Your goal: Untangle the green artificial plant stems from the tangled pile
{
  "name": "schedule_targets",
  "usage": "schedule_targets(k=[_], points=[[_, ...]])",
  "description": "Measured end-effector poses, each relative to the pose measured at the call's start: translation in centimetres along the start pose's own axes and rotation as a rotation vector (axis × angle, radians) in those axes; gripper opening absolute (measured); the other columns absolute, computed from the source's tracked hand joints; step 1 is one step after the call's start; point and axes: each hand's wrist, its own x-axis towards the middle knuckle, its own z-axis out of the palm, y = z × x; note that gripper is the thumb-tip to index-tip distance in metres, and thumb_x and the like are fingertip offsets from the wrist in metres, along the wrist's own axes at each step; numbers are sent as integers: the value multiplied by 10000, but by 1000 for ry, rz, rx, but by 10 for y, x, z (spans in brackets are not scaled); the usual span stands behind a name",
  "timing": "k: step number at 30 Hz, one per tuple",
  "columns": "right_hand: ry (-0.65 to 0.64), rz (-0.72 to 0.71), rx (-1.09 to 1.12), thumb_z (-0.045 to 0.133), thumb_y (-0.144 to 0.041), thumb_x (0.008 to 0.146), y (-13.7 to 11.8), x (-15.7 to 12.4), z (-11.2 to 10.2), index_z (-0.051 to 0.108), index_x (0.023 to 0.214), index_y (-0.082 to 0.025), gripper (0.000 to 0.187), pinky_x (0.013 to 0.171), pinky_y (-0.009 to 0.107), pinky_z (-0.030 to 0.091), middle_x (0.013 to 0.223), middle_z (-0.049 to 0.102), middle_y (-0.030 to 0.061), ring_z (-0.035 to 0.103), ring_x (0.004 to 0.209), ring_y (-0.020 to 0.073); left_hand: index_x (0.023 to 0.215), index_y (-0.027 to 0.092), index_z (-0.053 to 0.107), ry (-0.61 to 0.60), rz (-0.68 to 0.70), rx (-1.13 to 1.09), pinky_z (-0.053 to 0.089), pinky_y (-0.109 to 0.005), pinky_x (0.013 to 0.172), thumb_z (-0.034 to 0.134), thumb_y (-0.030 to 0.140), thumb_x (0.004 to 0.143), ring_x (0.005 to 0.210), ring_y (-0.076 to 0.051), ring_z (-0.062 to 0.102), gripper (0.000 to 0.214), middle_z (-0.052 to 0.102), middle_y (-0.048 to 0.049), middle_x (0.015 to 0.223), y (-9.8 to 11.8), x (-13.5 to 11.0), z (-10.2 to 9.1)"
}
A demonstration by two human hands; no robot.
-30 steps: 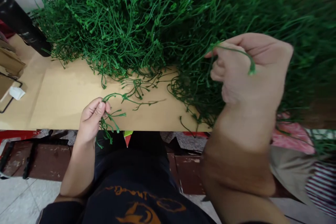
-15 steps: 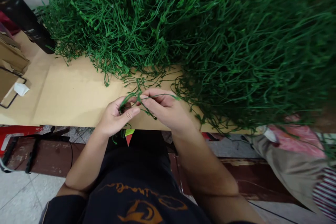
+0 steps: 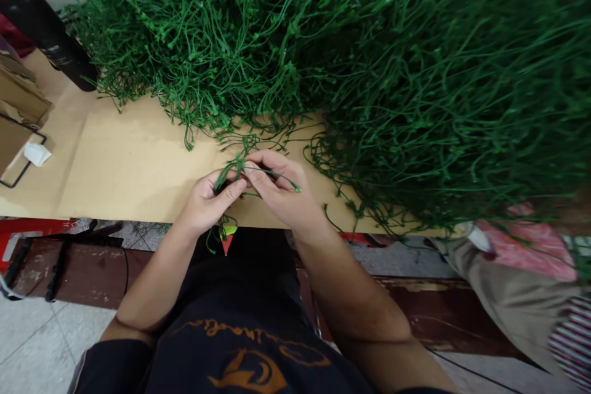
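My left hand [image 3: 209,202] is closed around a small bunch of green plastic stems [image 3: 223,177], whose tips stick up above the thumb and whose other ends dangle below the hand. Fingertips of my right hand [image 3: 279,188] pinch a single green stem [image 3: 279,177] that crosses over the fingers to the right. Both hands nearly meet, just above the front part of the cardboard-covered table [image 3: 124,163]. Beyond them lies a big heap of the same green stems [image 3: 258,43], with several loose ones along its near edge.
A black bottle [image 3: 48,28] stands at the back left. Nearer are a cardboard box [image 3: 21,101], a black wire frame [image 3: 23,175] and a white scrap [image 3: 37,154]. At the right sits another person in beige trousers [image 3: 498,295], beside a pink bag [image 3: 526,246].
My right hand has shifted slightly left and down, closer to my left hand. The pinched stem now slants downward to the right; more stem ends hang below the left hand.
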Motion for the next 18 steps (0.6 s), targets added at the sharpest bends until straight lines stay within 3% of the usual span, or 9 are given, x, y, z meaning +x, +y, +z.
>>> schedule_targets(k=[6,8,12,18], points=[[249,-308,-430,508,-217,831,5,1,-7,560,726,-160,130,536,219,386,621,498,-4,467,595,91,715,160,598,290,68,-7,384,-182,568,733,417,633,575,-56,445,302,527,40,641,1,4,-5],[339,-393,-540,501,-197,836,5,1,-8,552,697,-165,151,524,217,376,599,479,-4,461,581,92,669,161,581,327,90,5,362,-184,535,717,438,647,530,-50,399,310,476,51,583,4,2,-6],[409,-461,-673,509,-202,830,7,-1,-2,571,733,-172,119,526,219,391,657,522,15,490,585,94,663,151,595,204,52,50,377,-213,551,702,489,640,555,-75,434,356,484,34,570,8,-2,0],[354,-495,-720,509,-205,836,10,-4,4,592,785,-164,106,503,211,393,682,559,26,496,576,97,689,146,581,116,35,51,374,-221,593,711,366,656,601,-84,444,258,508,23,627,5,0,8]])
